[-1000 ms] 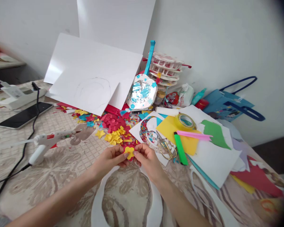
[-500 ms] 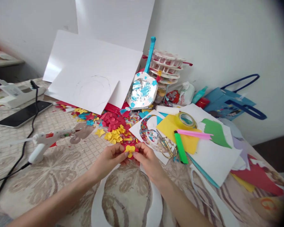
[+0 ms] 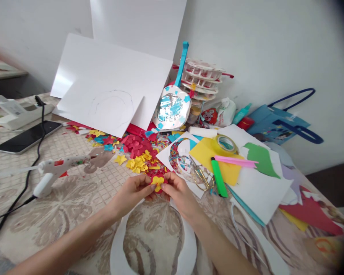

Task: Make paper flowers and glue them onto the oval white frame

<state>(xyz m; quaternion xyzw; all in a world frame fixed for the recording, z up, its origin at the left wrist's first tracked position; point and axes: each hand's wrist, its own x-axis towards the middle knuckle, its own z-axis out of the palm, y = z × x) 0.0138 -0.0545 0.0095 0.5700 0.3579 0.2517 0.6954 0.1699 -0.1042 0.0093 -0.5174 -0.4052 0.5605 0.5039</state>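
Note:
Between my two hands is a small red paper flower with a yellow flower (image 3: 157,183) layered on it. My left hand (image 3: 138,189) pinches its left side, thumb in front, and my right hand (image 3: 176,188) grips the right side the same way. Under my wrists lies a white paper ring (image 3: 119,244) with a wide opening. Just beyond my fingers sit piles of yellow paper flowers (image 3: 137,164) and red paper flowers (image 3: 136,146).
A white glue gun (image 3: 50,173) with a black cable lies at left, near a phone (image 3: 27,137). Gold scissors (image 3: 203,178), a green marker (image 3: 218,178) and yellow tape (image 3: 226,144) lie at right. White boards (image 3: 111,84) lean at the back.
The view has shifted very slightly. Both hands keep their hold on the red and yellow flower, with almost no movement.

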